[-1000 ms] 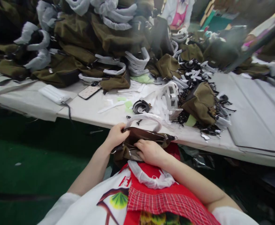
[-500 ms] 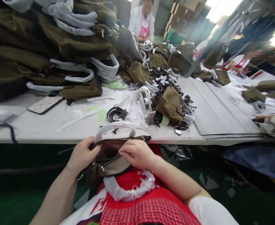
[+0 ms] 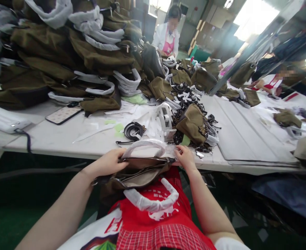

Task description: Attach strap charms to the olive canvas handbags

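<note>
An olive-brown handbag (image 3: 108, 191) lies in my lap against the table edge, unzipped, its pale lining showing. One wrapped handle stands up at the far side; the other lies over my red apron (image 3: 139, 215). My left hand (image 3: 113, 161) is closed on the bag's far rim at the left end of the zip. At the right end of the zip, my right hand (image 3: 185, 158) has its fingers bent together beside the dark zip tab (image 3: 171, 160). Whatever those fingers hold is too small to make out. A coiled black strap (image 3: 133, 131) lies just beyond the bag.
Stacked olive handbags (image 3: 48, 45) with wrapped handles rise at the left. A phone (image 3: 63, 114), a white tape dispenser (image 3: 165, 118) and a small olive bag (image 3: 191, 124) on dark straps lie on the table. Co-workers sit beyond, one in a pink apron (image 3: 168, 45).
My right hand has come out of the bag's opening and moved right to the zip's end. My left hand stays on the rim. The view has shifted slightly.
</note>
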Motion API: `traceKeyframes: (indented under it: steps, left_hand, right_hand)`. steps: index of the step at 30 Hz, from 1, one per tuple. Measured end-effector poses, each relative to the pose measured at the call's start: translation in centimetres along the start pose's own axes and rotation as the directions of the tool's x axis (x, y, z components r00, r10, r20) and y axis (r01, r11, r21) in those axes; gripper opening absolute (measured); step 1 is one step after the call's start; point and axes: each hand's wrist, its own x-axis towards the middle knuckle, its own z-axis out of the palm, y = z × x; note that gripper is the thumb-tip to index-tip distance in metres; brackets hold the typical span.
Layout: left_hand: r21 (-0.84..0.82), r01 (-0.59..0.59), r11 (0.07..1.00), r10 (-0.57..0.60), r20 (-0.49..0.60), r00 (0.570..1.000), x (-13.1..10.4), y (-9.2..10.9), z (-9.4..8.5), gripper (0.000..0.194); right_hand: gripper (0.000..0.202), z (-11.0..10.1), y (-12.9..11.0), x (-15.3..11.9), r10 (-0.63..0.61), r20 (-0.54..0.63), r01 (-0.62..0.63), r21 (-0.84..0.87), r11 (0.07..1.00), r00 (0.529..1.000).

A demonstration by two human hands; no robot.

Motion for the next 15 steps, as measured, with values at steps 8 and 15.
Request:
traceKeyframes:
  steps: [8,15]
  left_hand:
    - [-0.008,-0.174,0.985,0.174,0.088,0.981,3.9,-0.7,2.9,0.045]
    - [0.013,-0.093,0.996,0.091,0.127,0.988,5.4,-1.4,3.5,0.052]
  right_hand:
    - [0.028,0.6,0.5,0.2,0.001,-0.057,0.003,0.070,0.998,0.998]
    - [0.030,-0.7,1.7,0.5,0.120,-0.203,-0.093,0.139,0.986,0.972]
